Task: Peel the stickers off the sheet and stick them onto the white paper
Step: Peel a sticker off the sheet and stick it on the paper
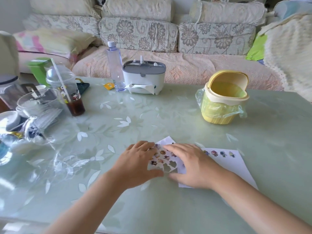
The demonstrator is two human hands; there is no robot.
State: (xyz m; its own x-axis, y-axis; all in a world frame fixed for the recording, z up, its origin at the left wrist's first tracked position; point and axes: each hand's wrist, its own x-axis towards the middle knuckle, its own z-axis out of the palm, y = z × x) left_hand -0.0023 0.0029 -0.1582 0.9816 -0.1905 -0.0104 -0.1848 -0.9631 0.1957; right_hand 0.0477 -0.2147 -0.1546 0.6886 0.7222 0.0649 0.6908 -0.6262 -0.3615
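While the small white sticker sheet [163,160], printed with colourful die-cut figures and showing several empty cut-outs, lies on the pale green glass-topped table [118,208] in front of the yellow plastic swing-lid bin [224,105] and to its left, both hands rest on it. The left hand [138,163] lies on the sheet's side farther from the bin, fingers stretched flat and thumb along the lower edge, and it seems to pin the sheet down. The right hand [192,166] covers the side nearer the bin, fingers extended and gripping nothing visible. Whether a fingertip has caught a sticker's edge cannot be told. The rectangular white paper [236,168] lies straight in front of the bin, partly under the right hand, with a row of small stickers [222,154] along its bin-side edge. As I judge it, the step goes best if the left hand holds the sheet firm while a right fingernail lifts one sticker by a corner. Peeling low and slowly should keep it from tearing or curling, and it should then go beside the row without overlap.
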